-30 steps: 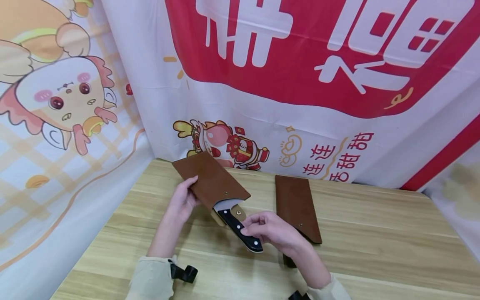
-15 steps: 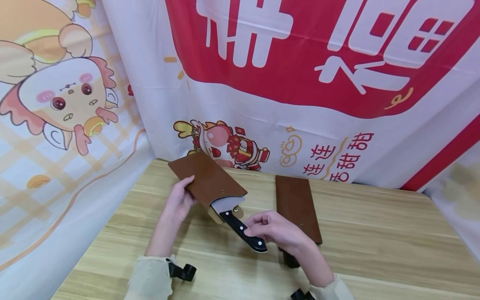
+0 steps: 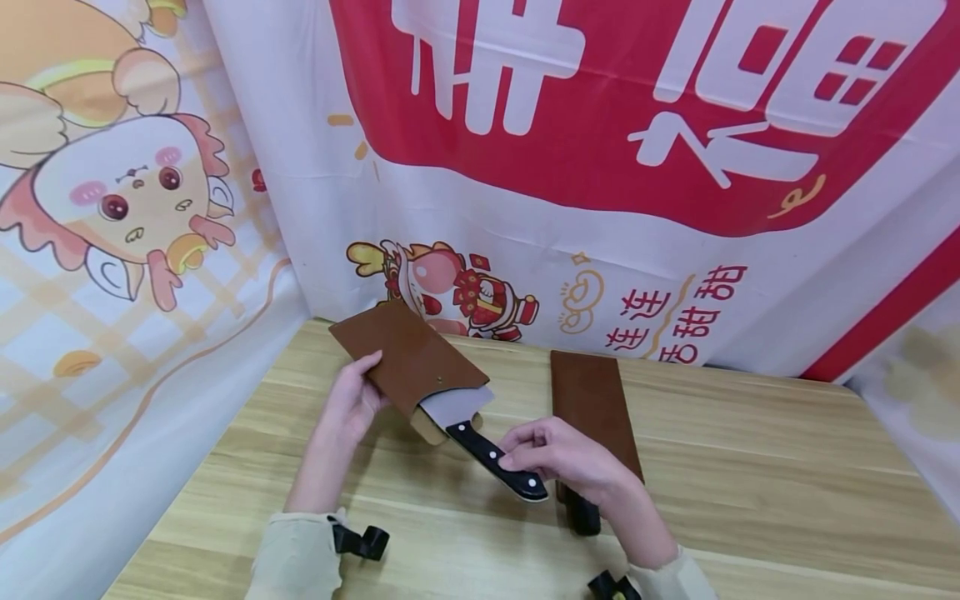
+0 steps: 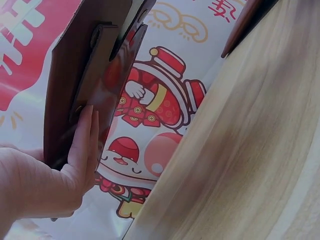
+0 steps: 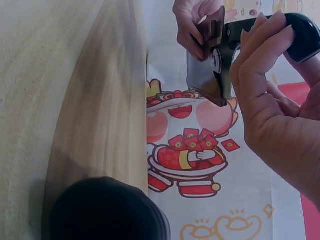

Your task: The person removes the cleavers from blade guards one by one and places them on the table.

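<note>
My left hand (image 3: 352, 404) grips a brown leather sheath (image 3: 408, 346) by its left edge, thumb on top and fingers beneath. The sheath is tilted above the table, its mouth toward the lower right. A cleaver (image 3: 487, 454) with a black riveted handle sticks out of it, a strip of bare blade showing and the rest hidden inside. My right hand (image 3: 562, 454) pinches the handle near its end. In the left wrist view, the sheath's underside (image 4: 65, 85) shows a strap, with fingers against it. The right wrist view has my right hand (image 5: 270, 90) curled at the handle.
A second brown sheath (image 3: 588, 396) lies on the wooden table (image 3: 750, 467) to the right, a dark handle (image 3: 581, 512) protruding below it, partly behind my right hand. A printed cloth (image 3: 487, 192) hangs at the table's back edge, another (image 3: 247, 333) at the left.
My right hand has drawn the cleaver slightly to the lower right, so more blade shows. My left hand and the sheath have shifted a little to the upper left.
</note>
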Tool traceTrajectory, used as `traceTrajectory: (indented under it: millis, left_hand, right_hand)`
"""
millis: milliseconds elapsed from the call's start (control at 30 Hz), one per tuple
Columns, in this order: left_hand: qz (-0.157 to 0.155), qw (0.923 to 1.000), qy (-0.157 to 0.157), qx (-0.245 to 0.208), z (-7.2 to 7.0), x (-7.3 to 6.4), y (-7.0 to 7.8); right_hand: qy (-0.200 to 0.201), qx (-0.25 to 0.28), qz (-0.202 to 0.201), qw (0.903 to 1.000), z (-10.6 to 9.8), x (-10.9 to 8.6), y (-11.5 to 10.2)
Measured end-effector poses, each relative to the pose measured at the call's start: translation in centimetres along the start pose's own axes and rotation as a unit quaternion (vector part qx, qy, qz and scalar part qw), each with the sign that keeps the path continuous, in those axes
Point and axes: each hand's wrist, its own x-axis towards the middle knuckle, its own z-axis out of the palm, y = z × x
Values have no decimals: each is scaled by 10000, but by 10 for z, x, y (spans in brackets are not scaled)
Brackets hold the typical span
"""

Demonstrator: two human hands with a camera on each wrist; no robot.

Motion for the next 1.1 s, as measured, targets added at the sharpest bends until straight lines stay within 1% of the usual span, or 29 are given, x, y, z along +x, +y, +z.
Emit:
traceTrajectory:
  millis: [267,467,633,867,1100]
  left_hand:
    - [38,10000,-11,-50,-3,-1,3]
    - [80,9999,62,-88,-4,-3,6]
    - [84,9998,114,-157,-5,-4,9]
    - [128,9996,129,-217,-7,-5,11]
    - [191,9994,125,-253,-10,-6,12]
  right_hand:
    - [-198,-254,-170,9993,-6,-3,0]
    - [-346,-233,-168,9990,-11,-6,1]
    - [-367,-246,-100,9990,-14,-8,-1]
    - [-527,-273,-185,9981,-19,-11,1]
    - [-521,-386,-235,9976,-22,-12,1]
